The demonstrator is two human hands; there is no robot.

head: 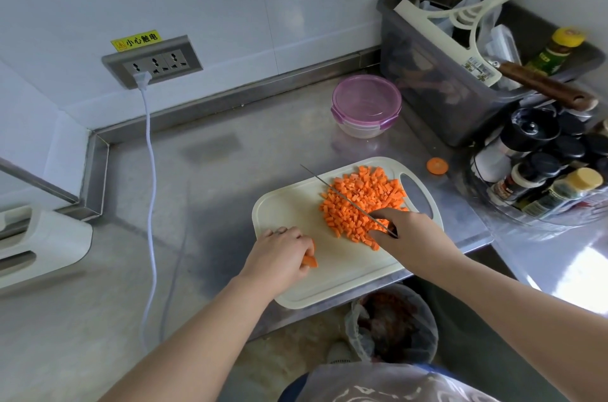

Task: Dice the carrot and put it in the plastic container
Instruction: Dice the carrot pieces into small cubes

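Both forearms run bare from the left hand (279,253) and right hand (408,237) down to the frame edge. At six o'clock a clear, crinkled plastic apron (378,382) with pale printed shapes covers the torso; a dark blue garment (291,387) shows at its seven o'clock edge

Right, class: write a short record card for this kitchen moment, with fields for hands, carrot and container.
left hand: holds a small carrot piece on the cutting board
right hand: grips the knife, blade lying over the dice
diced carrot: heaped on the board's right half
plastic container: on the counter beyond the board, purple lid on
carrot round: lone, on the counter right of the board
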